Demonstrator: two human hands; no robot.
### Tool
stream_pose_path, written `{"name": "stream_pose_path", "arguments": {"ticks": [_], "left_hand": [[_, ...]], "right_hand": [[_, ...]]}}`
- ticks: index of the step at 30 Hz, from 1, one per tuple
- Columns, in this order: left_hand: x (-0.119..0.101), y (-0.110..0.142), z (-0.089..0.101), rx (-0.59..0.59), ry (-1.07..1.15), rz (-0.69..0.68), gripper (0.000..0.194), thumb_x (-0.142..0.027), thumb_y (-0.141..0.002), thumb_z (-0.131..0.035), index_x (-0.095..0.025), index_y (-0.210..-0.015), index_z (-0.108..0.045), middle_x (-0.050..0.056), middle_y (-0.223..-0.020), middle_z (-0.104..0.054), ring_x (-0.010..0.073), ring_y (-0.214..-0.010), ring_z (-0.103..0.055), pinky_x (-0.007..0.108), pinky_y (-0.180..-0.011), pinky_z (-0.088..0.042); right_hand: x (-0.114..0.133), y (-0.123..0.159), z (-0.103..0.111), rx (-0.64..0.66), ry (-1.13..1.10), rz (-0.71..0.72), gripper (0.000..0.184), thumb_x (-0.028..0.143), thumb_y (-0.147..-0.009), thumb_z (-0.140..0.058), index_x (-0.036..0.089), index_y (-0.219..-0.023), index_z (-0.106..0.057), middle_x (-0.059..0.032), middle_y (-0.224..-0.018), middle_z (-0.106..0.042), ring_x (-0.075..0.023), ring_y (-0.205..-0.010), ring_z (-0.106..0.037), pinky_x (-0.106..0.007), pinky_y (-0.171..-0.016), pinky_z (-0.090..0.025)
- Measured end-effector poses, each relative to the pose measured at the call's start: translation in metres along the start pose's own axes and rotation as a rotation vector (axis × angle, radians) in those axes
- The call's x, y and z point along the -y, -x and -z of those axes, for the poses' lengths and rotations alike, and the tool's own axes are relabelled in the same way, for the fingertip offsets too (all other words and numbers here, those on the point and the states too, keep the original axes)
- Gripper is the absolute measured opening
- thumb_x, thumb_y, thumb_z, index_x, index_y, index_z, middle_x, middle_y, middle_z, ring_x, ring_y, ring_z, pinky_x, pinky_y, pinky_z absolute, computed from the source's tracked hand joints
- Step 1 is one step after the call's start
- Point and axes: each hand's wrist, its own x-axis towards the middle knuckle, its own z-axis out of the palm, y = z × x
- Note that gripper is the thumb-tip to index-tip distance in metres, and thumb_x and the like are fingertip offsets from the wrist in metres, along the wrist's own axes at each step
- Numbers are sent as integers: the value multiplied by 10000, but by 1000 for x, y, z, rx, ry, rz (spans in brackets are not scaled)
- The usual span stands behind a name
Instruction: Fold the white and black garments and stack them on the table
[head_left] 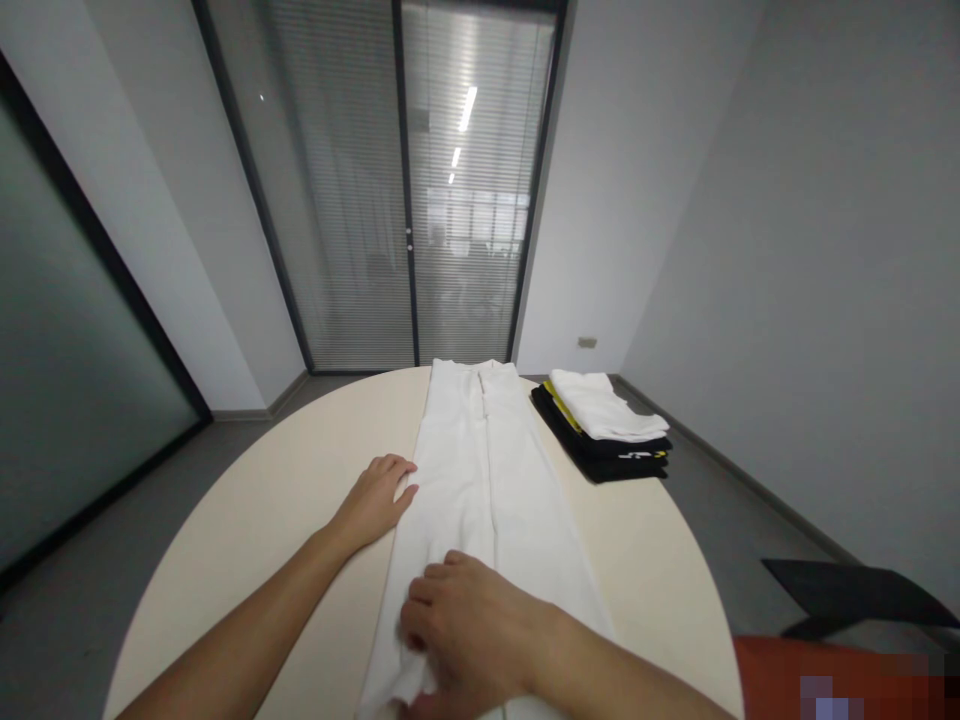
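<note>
With the white trousers lying lengthwise on the round table, I should steady their edge lightly with my loose-fingered left hand, my right hand, too blurred to tell whether it pinches cloth, pressing without rucking.

Glass partition with horizontal blinds, wall socket, red chair with black armrest
</note>
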Motion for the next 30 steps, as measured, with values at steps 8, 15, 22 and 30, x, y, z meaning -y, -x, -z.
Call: {"name": "stream_pose_path", "arguments": {"ticks": [8, 15, 22, 30], "left_hand": [[1, 0, -1, 5, -5, -21, 273, -280, -939, -522, -165, -1163, -627, 101, -1148, -629, 254, -1085, -539, 421, -998, -438], [-2, 0, 1, 2, 10, -17, 296, -253, -940, -513, -189, -1200, -639, 95, -1166, -630, 250, -1104, -541, 418, -1009, -437], [0, -1, -3, -6, 2, 25, 333, -217, -943, -467, -190, -1213, -661, 96, -1187, -639, 251, -1121, -547, 423, -1028, -440], [-4, 0, -6, -3, -29, 53, 451, -292, -961, -442, -139, -1371, -549, 145, -1455, -511, 277, -1345, -451, 466, -1133, -361]], "right_hand": [[-10, 15, 17, 49, -396, 198, 259, 365, -816, -649, 219, -1025, -695, 21, -919, -661, -105, -806, -601, -199, -764, -438], [-2, 12, 21, 276, -166, 73, 411, 320, -717, -731, 216, -1105, -643, -47, -1028, -682, -210, -885, -629, -272, -696, -432], [2, 9, 14, 289, -323, 198, 241, 277, -868, -580, 251, -1093, -660, 16, -1017, -719, -132, -864, -653, -202, -666, -421], [-8, 20, 11, 114, -252, 114, 776, 289, -786, -714, 275, -1495, -399, -134, -1620, -245, -378, -1485, -190, -572, -1173, -177]]}}
